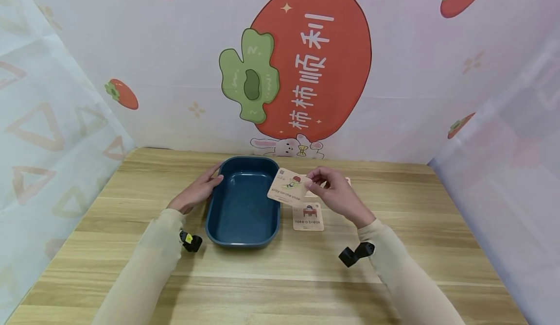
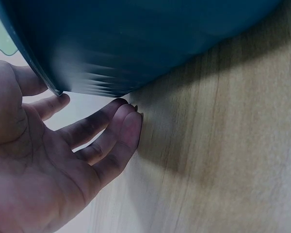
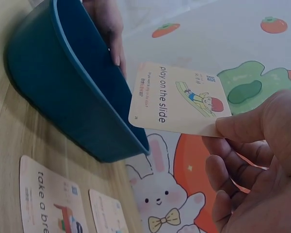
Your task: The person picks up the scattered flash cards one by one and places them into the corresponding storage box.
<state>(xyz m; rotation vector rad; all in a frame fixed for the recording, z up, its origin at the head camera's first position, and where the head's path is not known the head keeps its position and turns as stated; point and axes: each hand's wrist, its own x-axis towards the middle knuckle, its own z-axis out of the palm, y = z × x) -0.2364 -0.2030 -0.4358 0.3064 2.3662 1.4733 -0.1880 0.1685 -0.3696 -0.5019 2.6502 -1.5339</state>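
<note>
A square card [image 1: 285, 187] reading "play on the slide" is raised above the table, partly over the right rim of a dark blue plastic bin [image 1: 243, 213]. My right hand [image 1: 336, 195] pinches its edge between thumb and forefinger; the remaining fingers [image 3: 222, 170] curl loosely underneath. At the bin's far left corner, my left hand [image 1: 198, 190] holds the rim, thumb over the edge and fingers along the outer wall. Inside, the bin's bare floor shows. To its right on the table lies a "take a break" card [image 1: 308, 221], with another card [image 3: 108, 212] beyond it, partly hidden by the held one.
Wood-grain table [image 1: 245, 286] fills the lower view. A corner of a further card [image 1: 348, 180] peeks out behind the right hand. A printed cloth backdrop [image 1: 175, 121] rises at the table's far edge, with more cloth at both sides.
</note>
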